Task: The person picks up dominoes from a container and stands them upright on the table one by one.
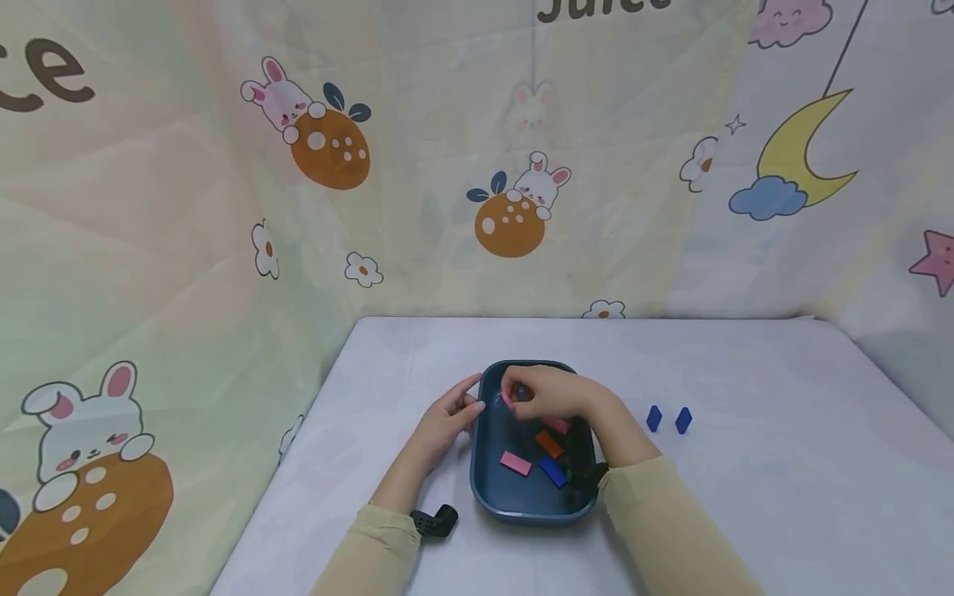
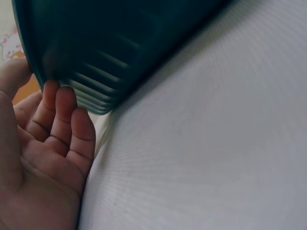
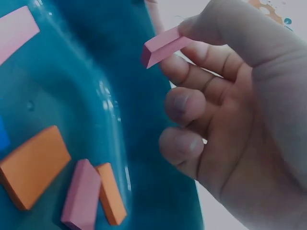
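Observation:
A pink block is pinched between the thumb and fingers of my right hand. That hand is over the far part of a dark teal tray. My left hand grips the tray's left rim, with its other fingers along the ribbed outer wall. Inside the tray lie a pink block, an orange block and a blue block. Another pink block leans close to a second orange block; my right arm partly covers that area in the head view.
Two blue blocks stand on the white table to the right of the tray. A printed cloth hangs behind the table and along its left side. A black wrist camera sits at the left cuff.

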Available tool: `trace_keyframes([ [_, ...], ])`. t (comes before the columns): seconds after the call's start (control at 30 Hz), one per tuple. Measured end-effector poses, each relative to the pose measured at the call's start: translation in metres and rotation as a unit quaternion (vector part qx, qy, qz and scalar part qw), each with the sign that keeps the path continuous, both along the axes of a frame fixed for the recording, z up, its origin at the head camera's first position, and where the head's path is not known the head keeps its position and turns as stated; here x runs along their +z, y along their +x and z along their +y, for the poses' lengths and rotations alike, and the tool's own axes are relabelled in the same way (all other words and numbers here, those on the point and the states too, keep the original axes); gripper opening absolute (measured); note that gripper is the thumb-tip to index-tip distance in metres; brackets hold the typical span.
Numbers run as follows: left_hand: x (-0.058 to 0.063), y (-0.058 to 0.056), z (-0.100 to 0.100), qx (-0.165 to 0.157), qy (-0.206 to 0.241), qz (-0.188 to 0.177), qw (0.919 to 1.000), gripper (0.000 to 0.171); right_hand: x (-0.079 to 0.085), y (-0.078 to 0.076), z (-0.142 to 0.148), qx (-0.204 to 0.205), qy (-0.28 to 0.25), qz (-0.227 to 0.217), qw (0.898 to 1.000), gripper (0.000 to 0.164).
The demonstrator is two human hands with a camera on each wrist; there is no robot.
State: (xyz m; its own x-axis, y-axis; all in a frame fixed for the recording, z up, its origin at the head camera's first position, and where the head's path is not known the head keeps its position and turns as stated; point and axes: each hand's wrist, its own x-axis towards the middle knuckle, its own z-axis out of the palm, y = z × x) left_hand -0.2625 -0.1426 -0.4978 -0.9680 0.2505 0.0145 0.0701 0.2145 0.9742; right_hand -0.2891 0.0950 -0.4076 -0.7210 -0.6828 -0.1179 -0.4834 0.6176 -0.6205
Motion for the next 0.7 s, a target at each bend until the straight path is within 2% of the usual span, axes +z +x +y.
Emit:
trace_keyframes([
  [0.3,-0.002,-0.001,0.001,0.005,-0.001,0.001,1.0,0.054,0.017,0.003,0.021,-0.009,-0.043,0.033,0.998,0.022],
  [0.5,-0.001,-0.001,0.001,0.003,-0.003,0.005,1.0,0.054,0.027,0.009,0.046,-0.021,-0.073,0.027,0.997,0.02],
  [0.7,0.0,0.0,0.002,0.002,0.0,0.005,1.0,0.054,0.029,0.012,0.076,-0.047,-0.085,0.026,0.995,0.018],
])
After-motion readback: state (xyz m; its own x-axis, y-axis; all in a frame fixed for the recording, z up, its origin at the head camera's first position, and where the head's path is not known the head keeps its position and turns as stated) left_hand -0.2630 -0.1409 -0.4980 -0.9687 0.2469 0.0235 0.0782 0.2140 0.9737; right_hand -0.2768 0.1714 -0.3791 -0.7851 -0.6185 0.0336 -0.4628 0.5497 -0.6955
